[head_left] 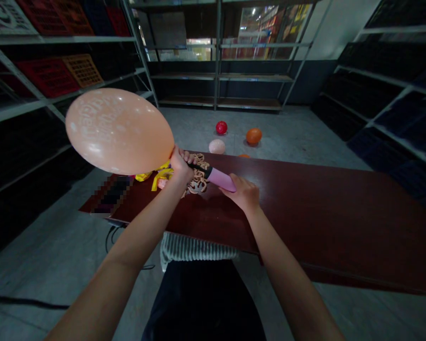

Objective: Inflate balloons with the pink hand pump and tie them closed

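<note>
A peach balloon point(119, 130) with white print is inflated and sits at the left, over the table's left end. My left hand point(180, 166) is closed round the balloon's neck, where it meets the black nozzle of a pink hand pump point(220, 179). My right hand point(244, 192) is wrapped round the pump's near end. Under the hands lie several uninflated peach balloons point(199, 179) and some yellow ones point(159, 176) on the dark red table point(323, 213).
Three inflated balloons lie on the concrete floor beyond the table: red point(221, 127), orange point(253, 136) and peach point(217, 146). Metal shelving lines the left, back and right walls, with red and orange crates point(62, 71) at the left. A cable point(110, 234) trails under the table.
</note>
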{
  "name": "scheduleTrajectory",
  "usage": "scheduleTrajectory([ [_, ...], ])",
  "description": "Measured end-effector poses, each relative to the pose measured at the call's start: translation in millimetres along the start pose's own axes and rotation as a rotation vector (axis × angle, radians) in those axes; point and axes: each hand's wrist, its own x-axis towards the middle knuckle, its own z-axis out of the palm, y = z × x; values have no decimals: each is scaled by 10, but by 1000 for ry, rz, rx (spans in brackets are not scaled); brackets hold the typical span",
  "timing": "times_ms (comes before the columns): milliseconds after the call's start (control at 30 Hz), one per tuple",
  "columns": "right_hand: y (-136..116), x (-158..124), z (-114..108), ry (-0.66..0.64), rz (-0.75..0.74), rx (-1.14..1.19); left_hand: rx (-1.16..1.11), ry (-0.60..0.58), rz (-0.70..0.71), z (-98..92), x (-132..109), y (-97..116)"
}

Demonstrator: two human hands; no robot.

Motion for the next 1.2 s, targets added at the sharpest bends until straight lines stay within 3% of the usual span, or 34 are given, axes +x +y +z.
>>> scheduleTrajectory([
  [267, -17, -7, -44, 77, -107, 8, 26, 53, 42, -115, 134, 634],
  [433, -60, 2, -85, 114, -102, 33, 74, 15, 49, 104, 118, 997],
  [567, -76, -8, -85, 141, -46, 112, 111, -88, 74, 358, -8, 1067],
  [733, 18, -33, -50, 123, 109, 183, 111, -162, 167, 651, -65, 746],
  [900, 69, -21, -22, 103, 238, 207, 154, -202, 123, 851, -59, 91],
  [1067, 82, -1, -40, 75, 355, 224, 202, -218, 31, 847, -205, -557],
  [1200, 97, 5, -32, 51, 352, 208, 196, -231, 22, 764, -243, -636],
])
